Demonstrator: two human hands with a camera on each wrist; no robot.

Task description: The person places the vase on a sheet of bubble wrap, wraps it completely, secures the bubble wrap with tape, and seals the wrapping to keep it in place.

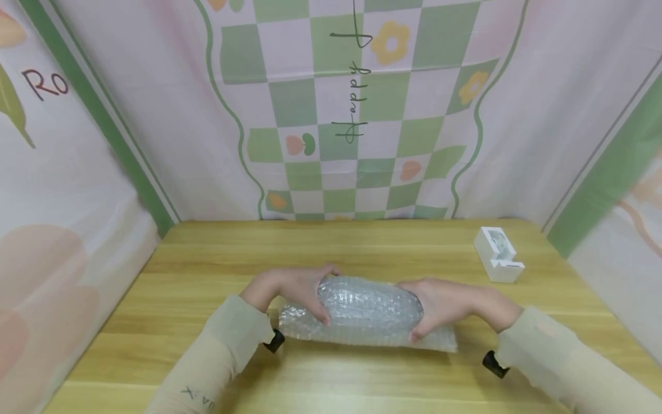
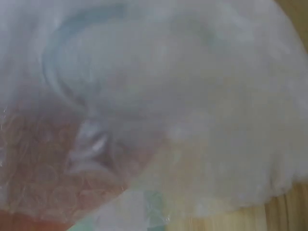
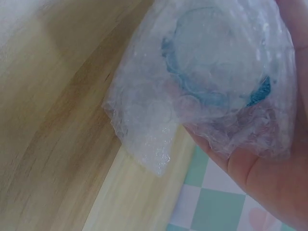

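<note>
A bundle of clear bubble wrap (image 1: 369, 302) lies crosswise in front of me, close over the table, its loose flap reaching toward the near side. My left hand (image 1: 297, 287) grips its left part, thumb on the near side. The right hand (image 1: 445, 302) holds the other end from the right with curled fingers. Through the end in the right wrist view, a blue ring-shaped edge (image 3: 260, 91) of the wrapped round thing shows; the rest is veiled by the plastic. In the left wrist view, blurred bubble wrap (image 2: 216, 96) fills most of the picture.
The wooden table (image 1: 357, 382) runs back to a curtain (image 1: 341, 98) with green and white checks. At the far right of the tabletop stands a small white tape dispenser (image 1: 501, 270) with a roll of clear tape (image 1: 500, 241).
</note>
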